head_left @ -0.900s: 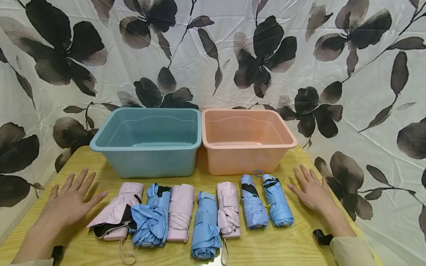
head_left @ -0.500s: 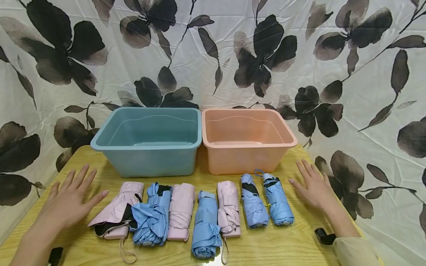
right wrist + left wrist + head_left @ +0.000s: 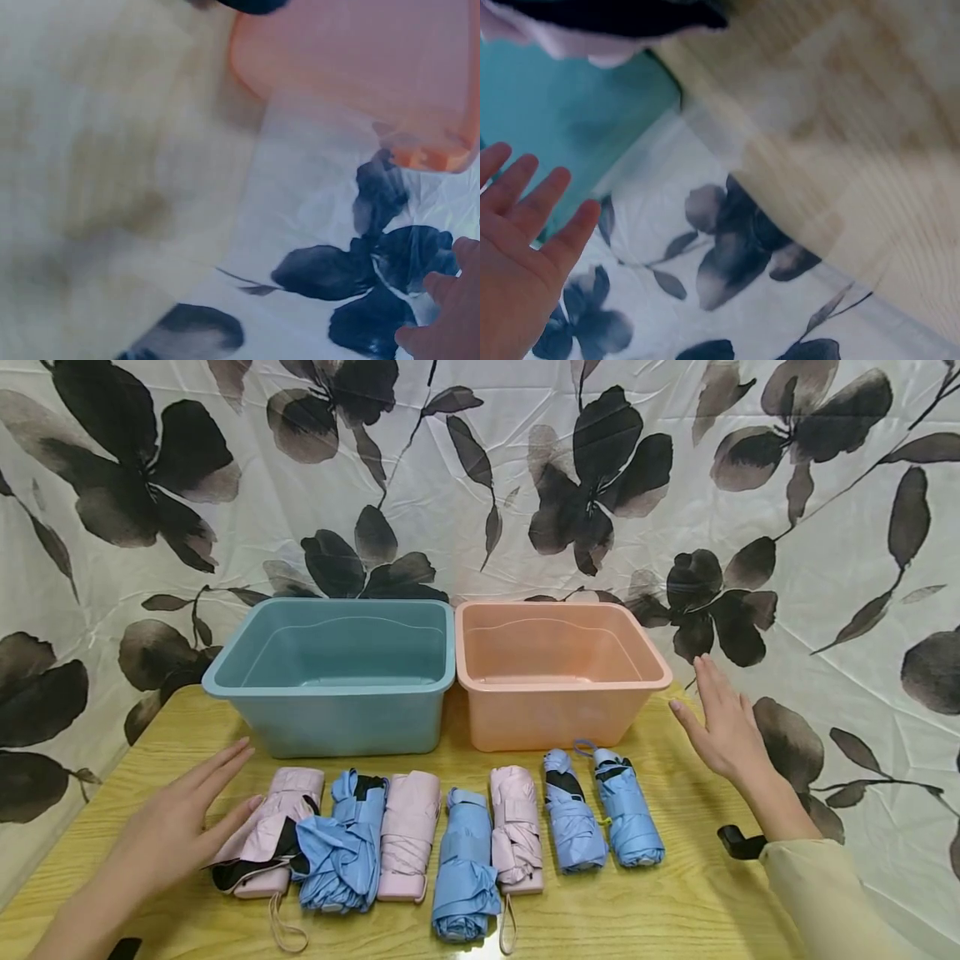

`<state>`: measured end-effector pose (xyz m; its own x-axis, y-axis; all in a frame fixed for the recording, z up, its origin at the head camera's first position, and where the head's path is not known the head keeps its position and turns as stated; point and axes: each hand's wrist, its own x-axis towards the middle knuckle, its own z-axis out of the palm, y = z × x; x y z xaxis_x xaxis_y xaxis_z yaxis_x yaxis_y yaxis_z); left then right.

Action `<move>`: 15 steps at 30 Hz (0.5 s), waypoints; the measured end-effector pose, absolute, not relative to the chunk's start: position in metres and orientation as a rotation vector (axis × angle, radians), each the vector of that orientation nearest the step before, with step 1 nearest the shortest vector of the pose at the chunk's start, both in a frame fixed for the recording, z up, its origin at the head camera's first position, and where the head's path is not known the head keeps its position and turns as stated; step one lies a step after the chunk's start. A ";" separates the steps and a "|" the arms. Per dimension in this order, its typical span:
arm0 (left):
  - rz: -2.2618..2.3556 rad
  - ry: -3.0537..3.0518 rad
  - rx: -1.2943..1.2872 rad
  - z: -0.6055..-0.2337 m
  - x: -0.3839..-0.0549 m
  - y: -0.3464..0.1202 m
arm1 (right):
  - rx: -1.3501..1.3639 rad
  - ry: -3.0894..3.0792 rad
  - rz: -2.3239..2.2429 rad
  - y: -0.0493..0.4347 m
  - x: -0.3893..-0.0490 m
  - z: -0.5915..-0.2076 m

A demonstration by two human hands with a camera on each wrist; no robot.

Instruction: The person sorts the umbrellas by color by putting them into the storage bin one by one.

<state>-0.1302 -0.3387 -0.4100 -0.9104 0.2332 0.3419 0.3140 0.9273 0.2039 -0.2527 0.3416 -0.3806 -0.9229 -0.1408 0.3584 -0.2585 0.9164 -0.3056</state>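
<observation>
Folded umbrellas lie in a row on the table. From the left come a loosely wrapped pink umbrella (image 3: 281,810) with black lining showing, a rumpled blue umbrella (image 3: 341,852), a pink umbrella (image 3: 408,839), a blue umbrella (image 3: 463,877), another pink umbrella (image 3: 516,831), a periwinkle umbrella (image 3: 576,827) and a blue umbrella (image 3: 632,818). My left hand (image 3: 176,831) is raised with straight fingers, its thumb overlapping the leftmost pink umbrella in the head view. My right hand (image 3: 726,735), fingers extended and holding nothing, hovers right of the rightmost blue umbrella.
Behind the umbrellas, a teal tub (image 3: 337,722) and a peach tub (image 3: 558,718) stand side by side, both with nothing inside. The wooden table (image 3: 615,918) ends against a white floral cloth (image 3: 487,468) at the back and sides.
My right hand has lifted up beside the peach tub. My left hand has moved rightward and turned, now overlapping the leftmost pink umbrella. Umbrellas and tubs have stayed in place.
</observation>
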 end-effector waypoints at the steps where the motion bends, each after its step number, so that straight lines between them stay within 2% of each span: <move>1: -0.372 -2.774 -0.417 -0.411 -0.130 -0.337 | 0.304 -2.751 0.498 0.341 -0.257 -0.377; 15: -0.369 -2.951 -0.536 -0.431 -0.131 -0.322 | 0.407 -2.940 0.393 0.333 -0.310 -0.337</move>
<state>-0.1305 -0.3216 -0.4311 -0.9302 0.3307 0.1595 0.3598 0.9076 0.2166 -0.3105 0.3326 -0.3375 -0.9523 -0.2461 0.1802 -0.2848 0.9290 -0.2365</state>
